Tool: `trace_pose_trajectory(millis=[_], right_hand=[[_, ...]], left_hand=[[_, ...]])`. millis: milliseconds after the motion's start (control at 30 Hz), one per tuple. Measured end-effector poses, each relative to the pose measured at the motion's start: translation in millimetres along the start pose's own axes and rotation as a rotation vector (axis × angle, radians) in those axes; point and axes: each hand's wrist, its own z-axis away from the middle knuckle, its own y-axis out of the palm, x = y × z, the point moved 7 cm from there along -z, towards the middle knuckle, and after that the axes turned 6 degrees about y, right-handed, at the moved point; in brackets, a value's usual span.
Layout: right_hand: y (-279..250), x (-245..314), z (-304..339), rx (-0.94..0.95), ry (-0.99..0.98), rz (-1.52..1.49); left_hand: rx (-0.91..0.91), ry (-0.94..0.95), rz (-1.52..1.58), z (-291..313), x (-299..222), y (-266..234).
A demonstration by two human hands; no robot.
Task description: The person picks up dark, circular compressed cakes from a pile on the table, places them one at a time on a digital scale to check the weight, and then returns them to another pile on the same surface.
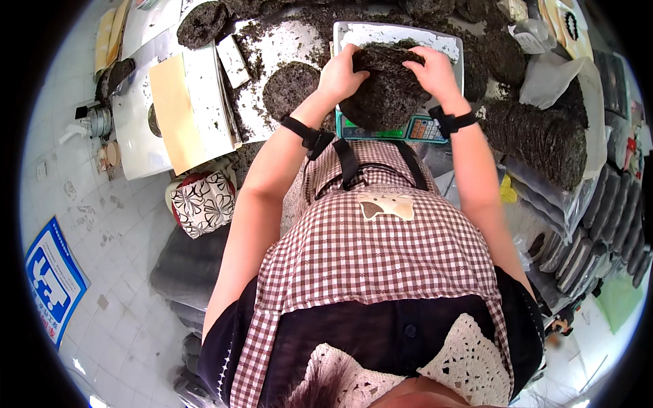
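Both my hands hold a dark, round cake of dried seaweed (386,98) over the white tray (340,32) of a green digital scale (425,128). My left hand (341,76) grips its left edge, with thumb and fingers closed on it. My right hand (435,71) pinches the upper right edge between thumb and fingers. Whether the cake rests on the tray or hangs just above it, I cannot tell. Just left of the scale, on the table, lies another round seaweed cake (292,88).
A long stack of seaweed cakes (537,136) lies to the right, beside a clear plastic bag (552,78). Leftward are a tan folder (178,112) and white sheets. Packed dark bundles (609,204) are piled at far right. A flower-patterned cloth item (204,202) sits below the table edge.
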Motion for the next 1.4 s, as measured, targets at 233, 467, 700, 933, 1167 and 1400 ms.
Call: trace_pose_trajectory(millis=[233, 467, 700, 933, 1167, 1400], right_hand=[[-78, -50, 10, -0.060, 0.177, -1.021], [-38, -100, 121, -0.092, 0.516, -1.699], [62, -86, 70, 0.021, 0.569, -1.633], [69, -101, 43, 0.052, 0.575, -1.628], [18, -61, 86, 0.200, 0.348, -1.749], [-12, -67, 118, 0.104, 0.325, -1.666]], left_hand=[[-0.101, 0.107, -0.206, -5, -8, -20], [-0.407, -0.065, -0.242, 36, 59, -59], [-0.189, -0.112, -0.442, 15, 42, -22], [-0.236, -0.117, 0.118, 16, 22, -1], [-0.746, -0.208, 0.876, 24, 108, -99], [-1.164, -0.192, 0.969, -11, 296, -269]])
